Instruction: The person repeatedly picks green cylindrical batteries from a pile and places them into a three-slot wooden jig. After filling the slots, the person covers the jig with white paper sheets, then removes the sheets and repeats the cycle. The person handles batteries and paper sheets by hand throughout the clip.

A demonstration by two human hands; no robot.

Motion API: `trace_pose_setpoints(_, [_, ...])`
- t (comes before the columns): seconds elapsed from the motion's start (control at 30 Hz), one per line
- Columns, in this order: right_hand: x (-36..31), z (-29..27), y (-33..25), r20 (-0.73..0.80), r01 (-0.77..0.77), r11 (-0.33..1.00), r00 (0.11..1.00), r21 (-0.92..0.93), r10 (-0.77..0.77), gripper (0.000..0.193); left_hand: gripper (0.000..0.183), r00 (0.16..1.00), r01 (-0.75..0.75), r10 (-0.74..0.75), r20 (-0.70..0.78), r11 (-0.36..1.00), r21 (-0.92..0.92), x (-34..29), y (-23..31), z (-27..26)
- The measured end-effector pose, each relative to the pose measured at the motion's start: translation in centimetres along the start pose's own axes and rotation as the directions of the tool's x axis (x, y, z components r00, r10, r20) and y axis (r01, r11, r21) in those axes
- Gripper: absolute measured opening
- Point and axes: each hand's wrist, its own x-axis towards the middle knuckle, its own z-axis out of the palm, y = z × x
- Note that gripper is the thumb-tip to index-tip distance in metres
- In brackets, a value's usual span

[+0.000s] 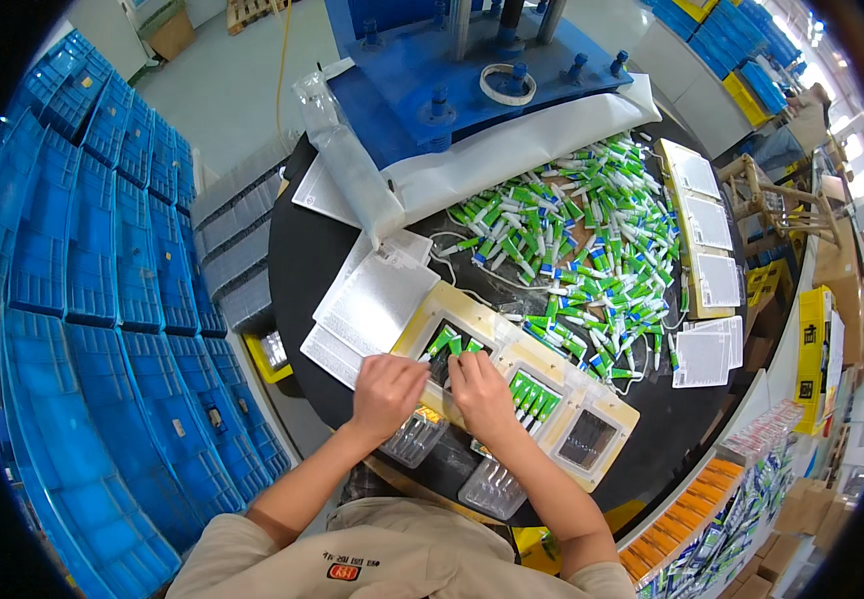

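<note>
My left hand [389, 395], its fingers drawn together, is at the near left edge of a window in a pale yellow fixture [514, 351]. What it pinches, if anything, is hidden. Over the same window, my right hand [483, 395] has its fingers closed at a small green-and-white tube [452, 342]. More tubes lie in this window, partly covered by my hands. Beyond my right hand, a second window holds a row of green tubes [534, 399]. The last window [587, 439] shows a dark inside. Clear plastic blister trays [493, 488] sit at the fixture's near edge.
A large heap of green-and-white tubes [591, 240] covers the far right of the round black table [297, 290]. Printed silver-white cards [377, 299] lie at left. Another fixture [693, 225] holds cards at right. A blue press [422, 100] stands behind; blue crates [92, 260] are stacked left.
</note>
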Motion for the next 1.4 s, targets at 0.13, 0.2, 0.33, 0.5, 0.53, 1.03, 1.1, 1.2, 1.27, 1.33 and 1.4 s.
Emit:
trace_pose_setpoints(0.13, [-0.1, -0.9, 2.3, -0.034, -0.004, 0.998, 0.999, -0.06, 0.002, 0.034, 0.015, 1.0, -0.008, 0.008, -0.008, 1.0, 0.004, 1.6, -0.2, 1.3])
trace_pose_setpoints(0.2, [1.5, -0.9, 4.6, -0.156, -0.066, 0.997, 0.986, -0.044, 0.058, 0.027, 0.013, 0.997, -0.071, 0.071, -0.007, 0.997, 0.019, 2.6, -0.7, 1.5])
trace_pose_setpoints(0.33, [7.9, 0.0, 11.9, -0.388, -0.31, 0.951, 0.878, -0.018, 0.279, 0.02, 0.013, 0.998, -0.068, 0.069, -0.013, 0.998, 0.006, 4.1, -1.4, 1.1])
trace_pose_setpoints(0.5, [8.2, 0.1, 13.3, -0.295, -0.344, 0.931, 0.909, -0.126, 0.296, 0.021, 0.017, 0.998, -0.007, 0.008, -0.057, 1.0, 0.004, 8.3, -3.3, 1.4])
trace_pose_setpoints(0.53, [6.6, -0.8, 12.5, -0.255, -0.381, 0.917, 0.904, -0.117, 0.343, 0.021, 0.02, 0.998, 0.03, -0.03, -0.06, 1.0, -0.003, 9.8, -4.0, 2.2])
trace_pose_setpoints(1.03, [-0.9, -0.1, 0.1, -0.207, -0.437, 0.882, 0.859, 0.179, 0.468, 0.027, 0.025, 0.992, 0.056, -0.055, 0.115, 0.998, -0.012, 16.3, -4.8, 3.6])
trace_pose_setpoints(1.1, [-1.4, -0.6, 0.8, -0.208, -0.453, 0.855, 0.837, 0.252, 0.505, 0.023, 0.02, 0.989, 0.1, -0.114, -0.094, 0.985, -0.142, 13.2, -2.8, 2.0])
trace_pose_setpoints(1.2, [-2.2, -0.9, 0.8, -0.234, -0.364, 0.881, 0.868, 0.301, 0.439, 0.021, 0.02, 0.938, 0.347, -0.335, 0.093, 0.883, -0.315, 9.0, -0.9, -0.6])
trace_pose_setpoints(1.27, [-2.4, -0.8, 0.4, -0.207, -0.283, 0.933, 0.921, 0.223, 0.329, 0.021, 0.023, 0.937, 0.349, -0.322, 0.138, 0.887, -0.301, 6.7, 0.0, -1.6])
trace_pose_setpoints(1.33, [-2.3, -0.8, 0.1, -0.159, -0.264, 0.95, 0.944, 0.166, 0.29, 0.02, 0.025, 0.94, 0.338, -0.306, 0.154, 0.898, -0.281, 4.7, 0.9, -1.9])
trace_pose_setpoints(1.4, [-2.2, -1.1, 0.1, -0.225, -0.302, 0.926, 0.909, 0.225, 0.351, 0.02, 0.026, 0.945, 0.326, -0.301, 0.132, 0.909, -0.261, 2.9, 1.9, -1.3])
